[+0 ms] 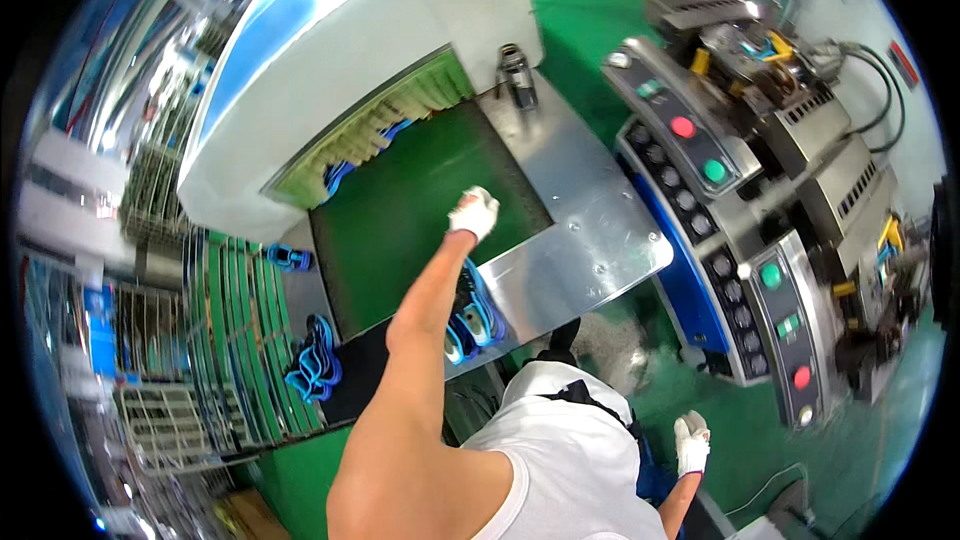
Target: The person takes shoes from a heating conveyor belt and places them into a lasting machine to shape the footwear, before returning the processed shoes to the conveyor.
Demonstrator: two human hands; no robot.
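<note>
My left hand [475, 212], in a white glove, is over the green conveyor belt [400, 225]. Its fingers look curled together with nothing showing in them. Beneath my left wrist and forearm, blue and black shoe uppers [478, 318] stand on the metal edge of the table, partly hidden by the arm. Out to my right side, apart from the table, my gloved right hand [692, 442] hangs over the floor, holding nothing, its fingers loosely bent and a little apart. More shoe uppers [316, 360] sit on the dark left corner of the table.
A white machine housing [380, 60] spans the belt, a green fabric curtain [375, 130] across its opening. Blue pieces [338, 176] lie by the curtain. A dark handheld device [517, 75] rests on the metal side plate. Control panels with buttons [690, 130] stand right; wire racks [235, 340] left.
</note>
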